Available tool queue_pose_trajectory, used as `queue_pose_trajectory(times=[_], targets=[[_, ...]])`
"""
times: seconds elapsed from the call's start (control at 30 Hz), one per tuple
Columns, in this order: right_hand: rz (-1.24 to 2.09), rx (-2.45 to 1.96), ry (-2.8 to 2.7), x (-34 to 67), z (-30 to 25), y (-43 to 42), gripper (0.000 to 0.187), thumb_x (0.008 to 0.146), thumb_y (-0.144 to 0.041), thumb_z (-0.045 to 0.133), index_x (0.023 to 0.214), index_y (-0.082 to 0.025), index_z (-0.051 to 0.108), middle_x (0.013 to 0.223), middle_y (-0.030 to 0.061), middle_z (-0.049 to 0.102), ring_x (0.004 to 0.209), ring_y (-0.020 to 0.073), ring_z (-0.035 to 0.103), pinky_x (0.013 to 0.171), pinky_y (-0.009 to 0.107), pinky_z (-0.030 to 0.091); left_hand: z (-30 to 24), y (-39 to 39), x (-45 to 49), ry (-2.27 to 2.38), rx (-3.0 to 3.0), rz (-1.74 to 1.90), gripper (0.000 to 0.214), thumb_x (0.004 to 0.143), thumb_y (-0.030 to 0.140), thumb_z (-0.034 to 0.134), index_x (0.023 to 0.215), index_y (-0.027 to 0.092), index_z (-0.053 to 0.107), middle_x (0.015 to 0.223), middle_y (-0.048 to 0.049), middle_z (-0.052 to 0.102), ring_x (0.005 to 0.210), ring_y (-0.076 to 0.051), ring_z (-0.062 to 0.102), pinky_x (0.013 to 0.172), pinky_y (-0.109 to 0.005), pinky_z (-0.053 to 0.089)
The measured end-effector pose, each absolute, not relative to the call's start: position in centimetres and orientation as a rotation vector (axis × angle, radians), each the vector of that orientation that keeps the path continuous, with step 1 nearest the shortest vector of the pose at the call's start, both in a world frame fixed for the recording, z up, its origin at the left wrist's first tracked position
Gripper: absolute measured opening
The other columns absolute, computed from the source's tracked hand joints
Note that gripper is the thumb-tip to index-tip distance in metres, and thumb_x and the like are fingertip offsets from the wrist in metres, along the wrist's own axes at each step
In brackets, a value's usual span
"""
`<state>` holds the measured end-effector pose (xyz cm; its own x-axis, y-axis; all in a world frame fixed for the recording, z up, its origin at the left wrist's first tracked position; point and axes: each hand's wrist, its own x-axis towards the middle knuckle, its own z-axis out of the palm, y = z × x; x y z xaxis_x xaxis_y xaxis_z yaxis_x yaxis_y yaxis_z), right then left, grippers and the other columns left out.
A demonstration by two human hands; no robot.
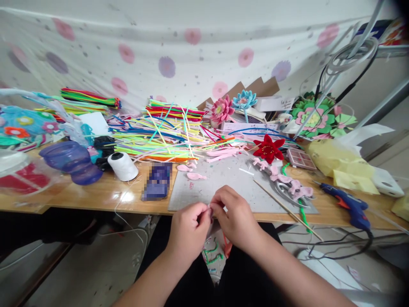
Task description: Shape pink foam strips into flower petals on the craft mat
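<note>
A: Where's the work?

B: Small pale piece [209, 206] at the fingertips, mostly hidden, so can't tell its shape. It's at the near edge of the desk [128, 200], above the lap.

A: Grip?

B: Left hand [192, 221]: thumb and forefinger pinching the piece. Right hand [235, 217]: same, tips meeting the left's.

A: What's nearest?

B: Grey mat [220, 187], just beyond the hands. Two pink petals [196, 176] lie by its left side, pink strips [223, 153] at the far edge.

A: Right of that?

B: Metal dish [280, 189], row of pink curled pieces [295, 187] running across it. Wooden stick [288, 210] lies slantwise, near end past the desk edge. Green fuzzy strand [303, 213] shows above and below the dish. Red flower [269, 148] behind, palette [300, 158] beside it. Blue glue gun [348, 204] far right.

A: Left?

B: Phone [157, 181], pixelated, next to the mat. White thread spool [123, 166] left of it.

A: Back?

B: Heap of coloured pipe cleaners [153, 140], then pink flower [222, 109] and blue flower [245, 100] side by side.
</note>
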<state>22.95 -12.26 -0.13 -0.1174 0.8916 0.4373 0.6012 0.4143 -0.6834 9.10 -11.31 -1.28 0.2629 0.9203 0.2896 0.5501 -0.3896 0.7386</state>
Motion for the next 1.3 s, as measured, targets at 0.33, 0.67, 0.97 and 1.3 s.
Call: queue_pose_trajectory(times=[0.33,0.67,0.97,1.3], targets=[[1.230,-1.121,-1.359,23.8,-1.2,-10.7,0.030,0.084,-0.041,0.051,0.078,-0.013,0.061,0.068,0.0019,0.057,0.064,0.0126,0.052,0.063,0.026,0.043,-1.9,-11.2,8.9,1.199,1.442,0.966,0.032,0.083,0.043,0.053,0.068,0.016,0.062,0.061,-0.0014,0.065,0.059,-0.014,0.058,0.057,-0.023,0.043],[1.044,-1.233,-1.489,23.3,0.2,-10.8,0.015,0.078,-0.028,0.055,0.067,-0.016,0.055,0.064,-0.0014,0.054,0.060,0.0112,0.050,0.059,0.024,0.039,-2.1,-10.5,8.1,0.910,1.322,0.951,0.030,0.083,0.037,0.054,0.064,0.015,0.059,0.062,-0.0013,0.055,0.062,-0.014,0.050,0.061,-0.026,0.039],[1.274,-1.052,-1.240,23.1,-2.1,-12.7,0.030,0.082,-0.043,0.055,0.072,-0.015,0.057,0.063,-0.0004,0.055,0.058,0.0103,0.049,0.058,0.023,0.041,-1.7,-10.5,8.0,0.951,1.338,1.029,0.021,0.080,0.032,0.059,0.068,0.015,0.058,0.061,0.0014,0.052,0.060,-0.011,0.045,0.058,-0.024,0.036],[1.457,-0.939,-1.111,22.5,-2.8,-14.9,0.030,0.079,-0.043,0.061,0.072,-0.014,0.063,0.066,0.0016,0.061,0.058,0.0094,0.053,0.058,0.023,0.041,-1.0,-10.7,8.0,0.936,1.305,1.010,0.017,0.079,0.027,0.060,0.070,0.014,0.054,0.062,0.0029,0.050,0.057,-0.009,0.042,0.055,-0.022,0.035]])
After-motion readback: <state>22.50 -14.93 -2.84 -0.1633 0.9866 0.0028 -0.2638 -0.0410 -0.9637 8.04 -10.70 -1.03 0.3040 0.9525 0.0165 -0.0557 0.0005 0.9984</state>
